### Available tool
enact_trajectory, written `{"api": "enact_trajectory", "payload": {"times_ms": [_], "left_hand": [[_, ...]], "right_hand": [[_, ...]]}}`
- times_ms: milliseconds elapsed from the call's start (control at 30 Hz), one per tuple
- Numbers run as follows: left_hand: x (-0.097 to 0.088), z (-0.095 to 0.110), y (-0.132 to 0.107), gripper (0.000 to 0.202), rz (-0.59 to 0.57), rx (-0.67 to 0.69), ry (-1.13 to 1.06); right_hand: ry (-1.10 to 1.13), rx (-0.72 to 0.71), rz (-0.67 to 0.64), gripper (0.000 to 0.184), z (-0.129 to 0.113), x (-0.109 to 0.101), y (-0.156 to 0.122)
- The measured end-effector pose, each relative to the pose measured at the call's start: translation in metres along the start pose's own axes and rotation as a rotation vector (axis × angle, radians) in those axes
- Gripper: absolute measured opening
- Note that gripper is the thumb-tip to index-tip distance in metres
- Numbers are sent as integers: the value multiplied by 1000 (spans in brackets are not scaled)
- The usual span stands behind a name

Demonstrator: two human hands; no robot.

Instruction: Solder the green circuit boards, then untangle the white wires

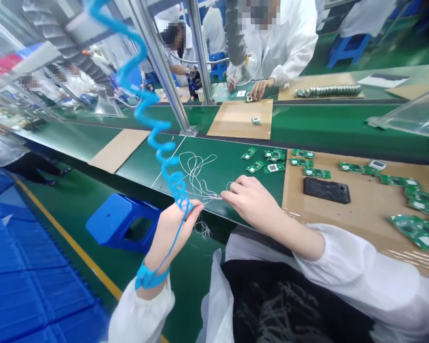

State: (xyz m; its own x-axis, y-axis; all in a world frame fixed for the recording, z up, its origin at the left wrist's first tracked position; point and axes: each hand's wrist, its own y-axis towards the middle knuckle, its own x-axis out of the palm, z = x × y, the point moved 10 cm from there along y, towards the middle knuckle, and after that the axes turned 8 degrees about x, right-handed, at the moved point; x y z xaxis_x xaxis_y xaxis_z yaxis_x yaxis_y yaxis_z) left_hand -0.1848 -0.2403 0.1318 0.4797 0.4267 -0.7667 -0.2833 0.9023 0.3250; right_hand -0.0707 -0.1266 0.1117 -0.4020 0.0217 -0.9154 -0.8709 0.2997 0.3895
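Thin white string (196,166) lies in loose tangled loops on the green bench, and part of it hangs over the front edge. My left hand (173,226) pinches a strand of it just off the bench edge. A blue wrist strap (152,277) with a coiled blue cord (155,121) is on that wrist, and the coil passes in front of the hand. Close by on the right, my right hand (252,200) pinches the gathered part of the string between thumb and fingers. Several green circuit boards (255,166) rest on the bench beyond my right hand.
To the right, a cardboard sheet (296,190) bears a black phone-shaped piece (326,190) and more boards. A blue stool (117,221) stands at the left below the bench. Across the line, a co-worker's hand (261,89) handles a board. A metal post (164,71) rises behind the string.
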Motion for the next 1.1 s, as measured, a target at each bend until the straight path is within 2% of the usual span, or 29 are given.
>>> {"api": "enact_trajectory", "payload": {"times_ms": [67, 167, 233, 300, 333, 400, 467, 533, 633, 700, 767, 833, 933, 1100], "left_hand": [[-2, 21, 20, 20, -82, 205, 102], [12, 36, 54, 23, -231, 376, 146], [25, 36, 73, 19, -332, 391, 36], [29, 27, 88, 12, -355, 301, -164], [26, 21, 92, 9, -326, 237, -268], [12, 12, 92, 6, -193, 134, -432], [-3, 12, 78, 7, -45, 120, -503], [-6, 17, 57, 10, 21, 150, -496], [14, 17, 25, 11, 21, 140, -448], [31, 5, 11, 11, 42, 62, -431], [39, -8, 4, 14, 106, -29, -414], [35, -15, 3, 14, 212, -87, -390], [22, -11, 9, 12, 323, -98, -394], [23, 6, 27, 11, 246, -46, -401]], "right_hand": [[-27, -110, -40, 11, -12, 3, -2], [-40, -263, -55, 12, -29, -2, -4], [-47, -317, -40, 16, -32, -11, -4], [-67, -313, -18, 21, -27, -21, -4], [-73, -295, -11, 23, -22, -24, -5], [-67, -219, -13, 24, -9, -30, -5], [-38, -98, -36, 25, 7, -31, -5], [18, 43, -58, 29, 22, -31, -5], [202, 202, -77, 30, 38, -32, -5], [364, 265, -99, 30, 43, -32, -5], [492, 313, -121, 29, 47, -32, -5], [562, 336, -137, 26, 49, -33, -6], [597, 341, -159, 25, 50, -35, -7], [597, 322, -123, 27, 50, -40, -11]]}}
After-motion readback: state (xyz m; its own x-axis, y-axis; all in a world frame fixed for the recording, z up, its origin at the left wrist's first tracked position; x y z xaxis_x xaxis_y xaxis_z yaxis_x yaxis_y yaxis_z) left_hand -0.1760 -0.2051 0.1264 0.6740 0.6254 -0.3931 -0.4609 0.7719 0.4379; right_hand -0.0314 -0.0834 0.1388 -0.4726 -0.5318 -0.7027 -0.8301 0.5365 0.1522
